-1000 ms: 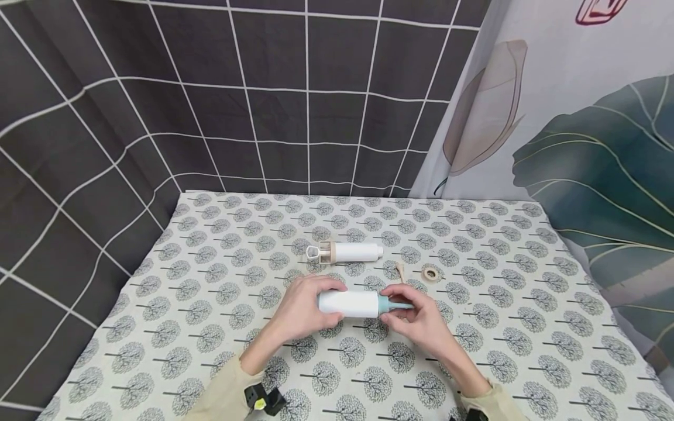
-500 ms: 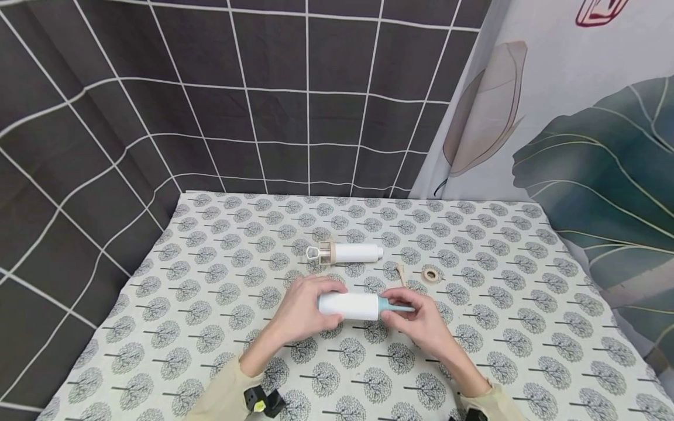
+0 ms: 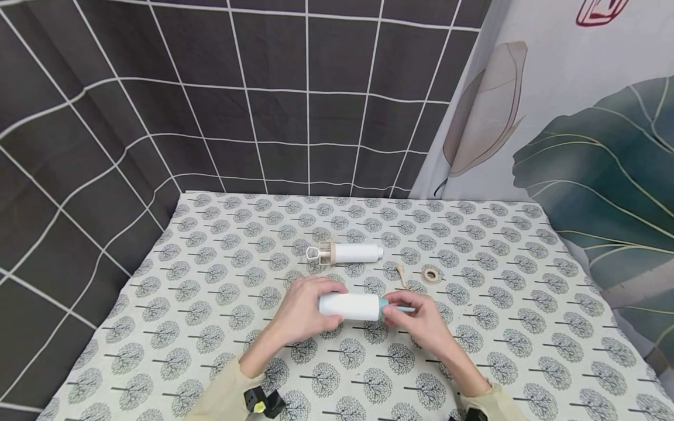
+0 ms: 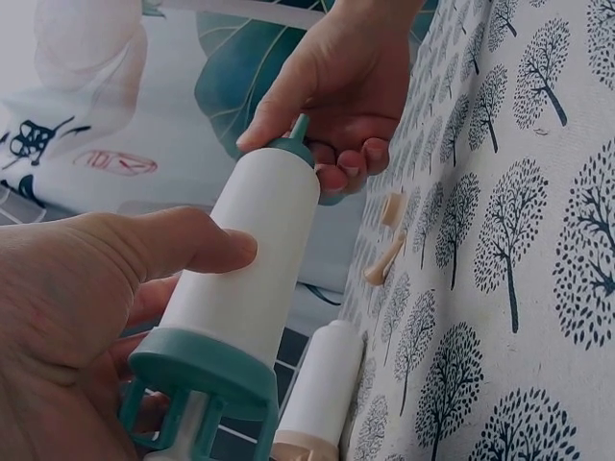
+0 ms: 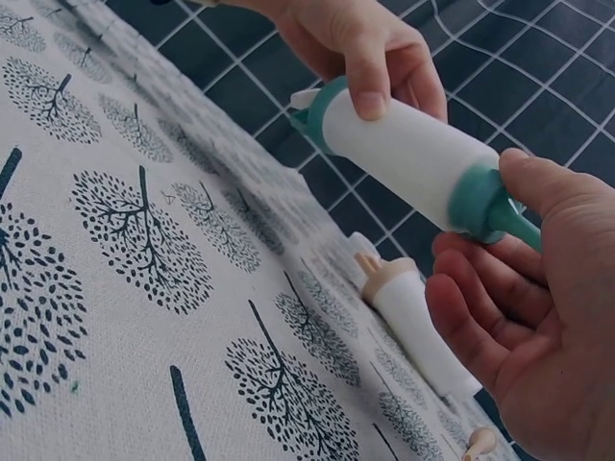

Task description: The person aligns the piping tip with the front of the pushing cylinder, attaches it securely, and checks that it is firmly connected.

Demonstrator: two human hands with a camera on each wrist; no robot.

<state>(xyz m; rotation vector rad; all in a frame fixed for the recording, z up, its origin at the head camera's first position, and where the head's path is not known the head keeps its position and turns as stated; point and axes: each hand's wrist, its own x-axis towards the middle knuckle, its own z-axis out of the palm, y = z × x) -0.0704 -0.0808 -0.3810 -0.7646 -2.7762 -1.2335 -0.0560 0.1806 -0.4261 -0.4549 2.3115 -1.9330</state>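
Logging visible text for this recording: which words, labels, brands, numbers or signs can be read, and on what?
No text can be read.
Pale backdrop: red seal-like mark and dark strokes, too blurred to read.
White-and-teal tube: no lettering visible.
White-and-beige tube: no lettering visible.

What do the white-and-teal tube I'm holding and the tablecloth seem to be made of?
The white-and-teal tube looks like rigid plastic with a satin finish: smooth, opaque and undented where gripped. The tablecloth seems a matte woven fabric, perhaps cotton or linen: a thread texture shows in the right wrist view.
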